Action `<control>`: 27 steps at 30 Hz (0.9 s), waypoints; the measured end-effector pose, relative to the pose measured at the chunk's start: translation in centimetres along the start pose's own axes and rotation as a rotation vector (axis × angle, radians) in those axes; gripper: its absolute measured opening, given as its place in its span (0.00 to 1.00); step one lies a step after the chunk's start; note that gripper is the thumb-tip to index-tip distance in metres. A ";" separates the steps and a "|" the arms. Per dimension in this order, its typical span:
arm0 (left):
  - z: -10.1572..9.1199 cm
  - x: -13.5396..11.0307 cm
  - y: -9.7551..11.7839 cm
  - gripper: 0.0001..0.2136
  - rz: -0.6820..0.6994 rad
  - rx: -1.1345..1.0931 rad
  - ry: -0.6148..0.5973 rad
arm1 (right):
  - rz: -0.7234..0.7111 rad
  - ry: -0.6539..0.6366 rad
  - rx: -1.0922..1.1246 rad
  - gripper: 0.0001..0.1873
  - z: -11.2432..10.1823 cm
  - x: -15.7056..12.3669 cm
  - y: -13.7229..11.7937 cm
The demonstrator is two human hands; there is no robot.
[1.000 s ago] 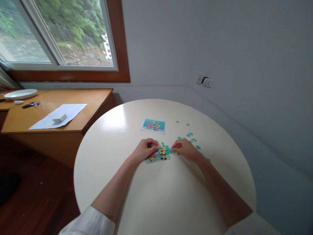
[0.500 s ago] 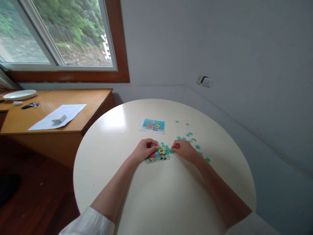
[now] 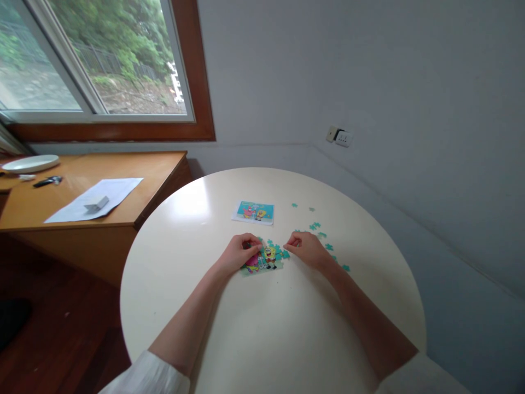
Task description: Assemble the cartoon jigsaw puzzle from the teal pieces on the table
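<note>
White sleeves: the cuffs (image 3: 158,372) end on the forearms at the near edge, which probably keeps cloth off the pieces.
Jigsaw puzzle: the part-joined cartoon puzzle (image 3: 270,258) lies flat mid-tabletop (image 3: 254,334), between the hands; its near edge is straight, its far edge knobbed – presumably set straight edge nearest so the figures read upright.
Left grip: the left hand (image 3: 241,253) curls over the puzzle's left part, thumb and fingers near together, apparently to steady it; whether they pinch a piece or only press, I cannot tell.
Right grip: the right hand (image 3: 305,249) is just beside the puzzle's right edge, thumb and forefinger tips drawn close; whether a piece sits between them is too small to tell.
Loose pieces: teal pieces (image 3: 329,247) scatter right and far right – likely within the right hand's easy reach.
Picture card: the cartoon card (image 3: 255,212) lies beyond the puzzle, facing the person – seemingly for comparing.
</note>
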State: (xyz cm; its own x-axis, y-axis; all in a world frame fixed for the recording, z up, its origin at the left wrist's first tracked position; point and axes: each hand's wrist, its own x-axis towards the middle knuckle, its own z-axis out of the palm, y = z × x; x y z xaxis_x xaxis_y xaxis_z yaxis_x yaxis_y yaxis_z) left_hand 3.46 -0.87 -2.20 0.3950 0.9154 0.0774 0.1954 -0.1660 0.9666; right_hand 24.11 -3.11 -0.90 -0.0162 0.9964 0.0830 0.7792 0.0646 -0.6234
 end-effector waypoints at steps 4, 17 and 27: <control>-0.1 0.0 0.0 0.11 -0.001 -0.053 0.018 | 0.056 0.114 -0.031 0.07 -0.9 0.2 0.4; -0.7 0.5 -0.5 0.10 -0.098 -0.266 0.303 | 0.149 0.139 -0.189 0.07 -2.6 0.8 3.6; -1.1 0.7 -0.4 0.08 -0.086 -0.376 0.361 | -0.007 -0.054 -0.135 0.12 -3.0 0.8 3.8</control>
State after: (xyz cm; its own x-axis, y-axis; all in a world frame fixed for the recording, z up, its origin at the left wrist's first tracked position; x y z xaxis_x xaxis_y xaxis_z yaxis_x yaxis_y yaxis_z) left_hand 2.65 0.26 -2.26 0.0439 0.9990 0.0089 -0.1484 -0.0023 0.9889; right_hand 28.93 -2.21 -0.80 -0.0529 0.9977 0.0427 0.8561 0.0673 -0.5123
